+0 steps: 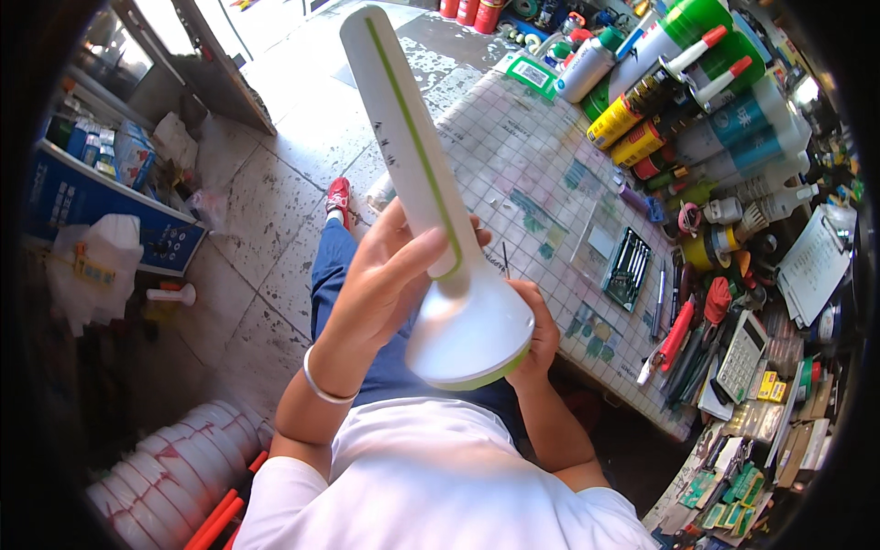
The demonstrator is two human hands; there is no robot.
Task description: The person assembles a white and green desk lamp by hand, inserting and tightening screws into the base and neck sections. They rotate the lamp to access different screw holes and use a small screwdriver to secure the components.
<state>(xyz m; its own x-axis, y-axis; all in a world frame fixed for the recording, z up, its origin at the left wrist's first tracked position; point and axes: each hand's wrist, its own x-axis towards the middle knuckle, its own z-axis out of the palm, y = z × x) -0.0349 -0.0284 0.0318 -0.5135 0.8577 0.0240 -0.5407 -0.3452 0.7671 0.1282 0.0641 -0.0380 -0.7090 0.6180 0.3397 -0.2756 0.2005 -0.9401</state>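
Observation:
A white desk lamp (403, 137) with green trim is held up in front of my body, its long arm pointing up and a little left. My left hand (385, 270) is closed around the lower part of that arm, thumb across the front. The round base (472, 335) is lowest and has a green rim. At the base's right side, my right hand (539, 335) grips the edge; some of its fingers are hidden behind the base.
To the right, a work table with a gridded mat (513, 137) carries spray cans (587, 69), a screwdriver set (628, 266), a red utility knife (678, 330) and a calculator (741, 357). White rolls (183, 472) lie lower left; a blue box (101, 211) stands at left.

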